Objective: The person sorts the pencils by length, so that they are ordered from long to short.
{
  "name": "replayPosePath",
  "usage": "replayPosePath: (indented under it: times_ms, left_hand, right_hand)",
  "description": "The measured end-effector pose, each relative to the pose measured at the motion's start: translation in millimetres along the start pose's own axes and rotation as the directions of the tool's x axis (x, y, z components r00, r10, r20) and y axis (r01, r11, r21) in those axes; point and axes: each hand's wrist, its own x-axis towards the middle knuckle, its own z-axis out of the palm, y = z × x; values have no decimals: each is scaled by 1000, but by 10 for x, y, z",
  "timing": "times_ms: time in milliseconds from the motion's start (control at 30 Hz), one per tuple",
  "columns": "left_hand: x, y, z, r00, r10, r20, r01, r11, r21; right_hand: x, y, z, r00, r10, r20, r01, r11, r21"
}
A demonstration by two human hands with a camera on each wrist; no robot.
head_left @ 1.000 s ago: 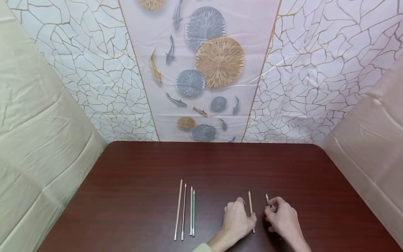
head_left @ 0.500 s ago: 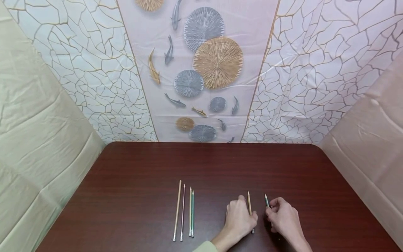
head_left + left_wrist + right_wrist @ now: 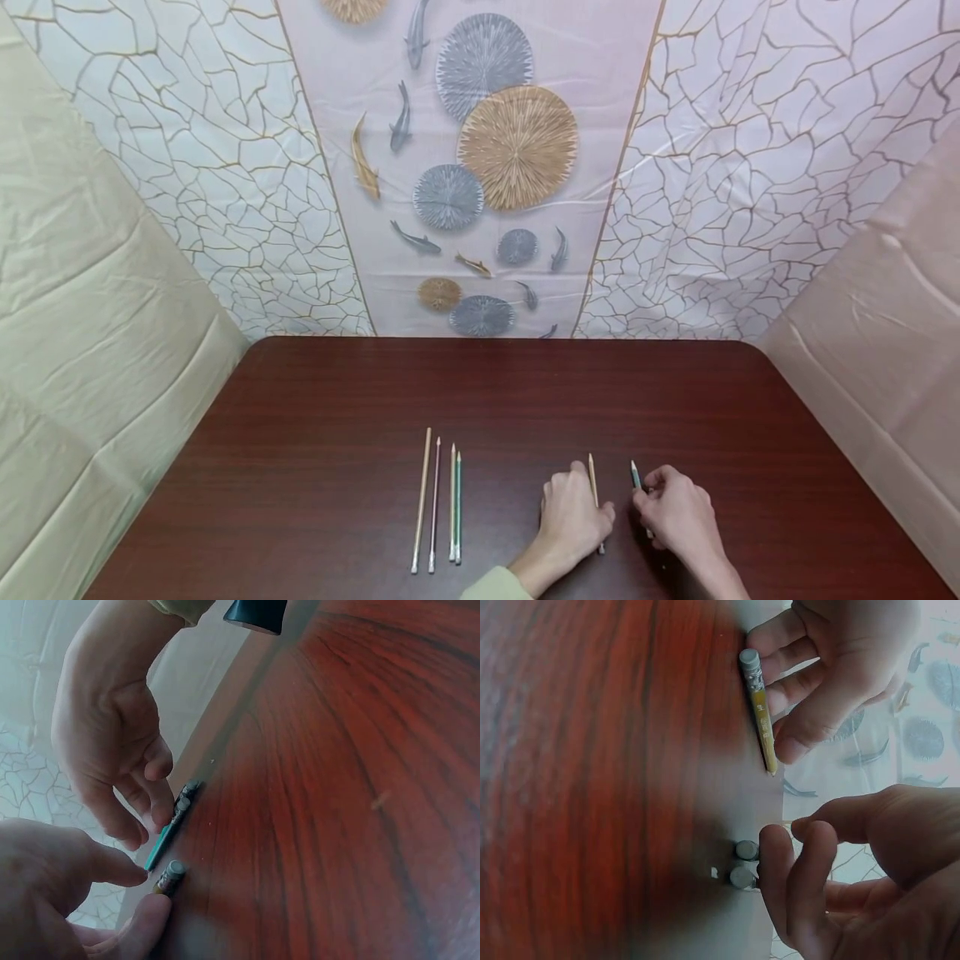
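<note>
My left hand [image 3: 566, 517] rests on the table beside a yellow pencil [image 3: 593, 479], its thumb across the pencil and its fingers on the pencil's left. In the right wrist view this pencil [image 3: 760, 712] lies flat, with its grey eraser end toward the camera. My right hand [image 3: 678, 512] pinches a dark green pencil [image 3: 635, 473], whose sharpened tip points away. Beneath these fingers, a second pencil lies alongside; two eraser ends [image 3: 744, 864] show in the right wrist view. The hand hides most of both. From the left wrist, the green pencil [image 3: 160, 844] shows under the fingertips.
To the left lie several pencils, roughly parallel: a long tan one [image 3: 422, 500], a dark pink one [image 3: 435, 504], a yellow one [image 3: 453, 500] and a green one [image 3: 459, 508]. The dark red-brown table [image 3: 337, 400] ends at a patterned cloth wall [image 3: 480, 250].
My left hand has shifted slightly right along the yellow pencil. Under the right hand, more of the green pencil and an eraser end has come into sight. The pencils at left stay put.
</note>
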Motion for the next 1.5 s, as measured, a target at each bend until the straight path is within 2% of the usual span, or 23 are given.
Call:
replayPosePath:
  times_ms: [200,533,800,933,1300,1500]
  left_hand:
    - [14,1,24,1000,12,4,-12,1000,16]
    - [46,26,101,999,34,-4,-34,992,120]
    - [53,45,97,998,64,6,-64,988,141]
    - [49,43,85,998,63,8,-63,991,121]
    - [56,40,18,998,64,-5,-63,992,111]
    - [67,44,-54,998,51,44,-56,992,115]
  right_hand:
    - [27,-20,-5,1000,4,1,-4,993,-117]
    - [46,-48,15,998,44,38,-36,979,-203]
    - [101,-26,10,999,3,51,13,950,-311]
    - [99,-38,21,998,-1,66,22,948,-318]
    - [80,-60,71,999,-45,25,50,948,-315]
    - [68,-51,76,999,-38,19,42,954,-298]
